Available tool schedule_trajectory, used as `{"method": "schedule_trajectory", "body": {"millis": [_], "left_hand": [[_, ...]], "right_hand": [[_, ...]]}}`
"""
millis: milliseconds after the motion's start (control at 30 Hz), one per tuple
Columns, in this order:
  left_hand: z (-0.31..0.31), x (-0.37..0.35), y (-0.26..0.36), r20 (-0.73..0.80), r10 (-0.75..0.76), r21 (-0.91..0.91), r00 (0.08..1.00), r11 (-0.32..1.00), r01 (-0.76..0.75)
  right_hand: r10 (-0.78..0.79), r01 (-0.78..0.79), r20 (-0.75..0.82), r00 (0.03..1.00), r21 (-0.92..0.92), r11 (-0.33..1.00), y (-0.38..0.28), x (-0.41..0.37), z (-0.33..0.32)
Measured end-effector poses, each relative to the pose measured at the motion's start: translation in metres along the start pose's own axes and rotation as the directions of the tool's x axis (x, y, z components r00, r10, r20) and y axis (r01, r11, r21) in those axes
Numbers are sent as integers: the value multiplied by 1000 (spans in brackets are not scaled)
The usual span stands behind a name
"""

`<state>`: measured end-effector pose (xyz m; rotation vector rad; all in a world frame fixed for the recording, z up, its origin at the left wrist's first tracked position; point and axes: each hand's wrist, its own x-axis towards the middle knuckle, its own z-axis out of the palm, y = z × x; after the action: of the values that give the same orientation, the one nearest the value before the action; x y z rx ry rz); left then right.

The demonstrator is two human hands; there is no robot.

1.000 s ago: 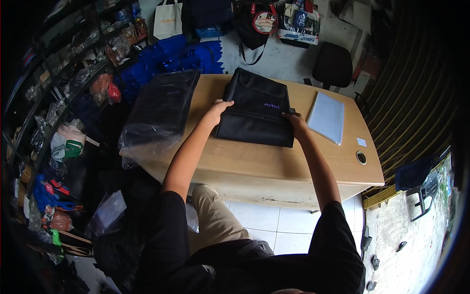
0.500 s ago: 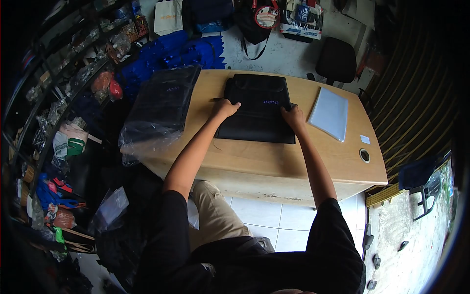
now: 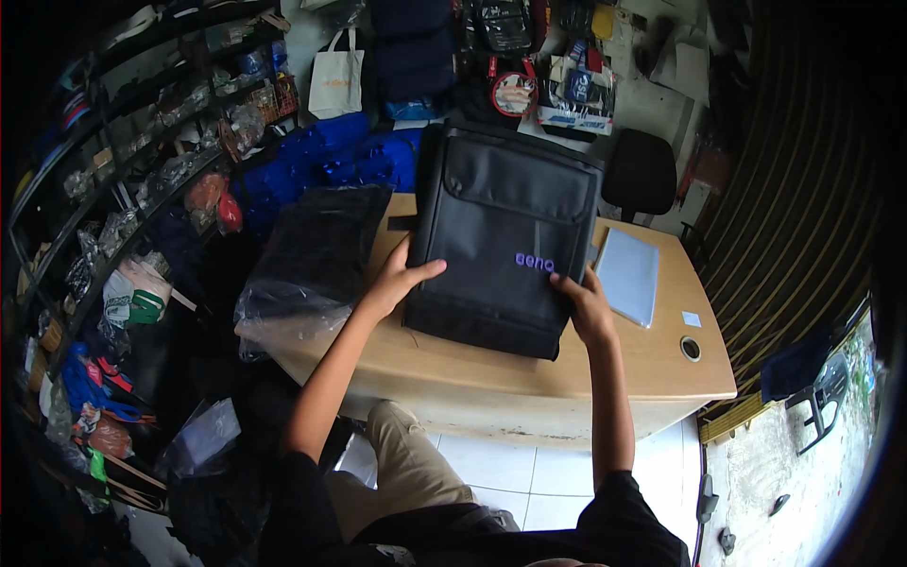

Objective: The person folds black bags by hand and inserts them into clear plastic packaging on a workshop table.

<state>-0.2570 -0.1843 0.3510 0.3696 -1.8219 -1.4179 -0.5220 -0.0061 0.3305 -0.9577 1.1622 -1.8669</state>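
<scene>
wooden desk (image 3: 529, 378) fills mid frame, light top, tiled floor in front of it. cluttered shelving (image 3: 123, 189) runs down the left side, packed with small bagged goods. black bag (image 3: 505, 227) with a purple "benq" logo is held over the middle of the desk, front face toward the camera and flap pocket at the top. its top edge reaches past the far edge of the desk. its lower edge sits low over the desk top, and contact can't be confirmed. a stack of black items in clear plastic wrap (image 3: 316, 246) lies on the desk's left end, just beside the bag, with loose plastic hanging over the near-left corner. a blue pile (image 3: 321, 161) sits behind that stack, off the desk. black chair (image 3: 640, 170) stands behind the far right corner. a grey flat sleeve (image 3: 628, 274) lies on the desk just right of the bag. left hand (image 3: 397, 279) clamps the bag's left edge low down, thumb across the front face and the other fingers hidden behind the edge. right hand (image 3: 586, 307) grips the lower right edge just under the logo, fingers curled onto the fabric. a round cable hole (image 3: 691, 348) is near the desk's right end, with a small white sticker (image 3: 692, 319) just beyond it.
</scene>
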Motion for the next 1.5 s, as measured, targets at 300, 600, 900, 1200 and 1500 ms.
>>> {"method": "schedule_trajectory", "body": {"millis": [300,600,900,1200,1500], "left_hand": [[-30,-135,52,-402,278,-102,872,933,-344],[-45,-287,76,-549,66,-73,833,989,-126],[-35,-296,46,-303,69,-235,951,961,-145],[-43,-289,26,-395,63,-222,917,962,-161],[-40,-281,41,-435,34,-71,900,995,-72]], "right_hand": [[-164,164,-1,986,-29,986,3,-110,75],[114,-57,256,960,-220,974,54,-209,93],[64,-70,86,994,69,995,109,-239,22],[96,95,558,824,-304,948,13,-202,47],[-5,67,179,984,-342,937,28,-187,136]]}}
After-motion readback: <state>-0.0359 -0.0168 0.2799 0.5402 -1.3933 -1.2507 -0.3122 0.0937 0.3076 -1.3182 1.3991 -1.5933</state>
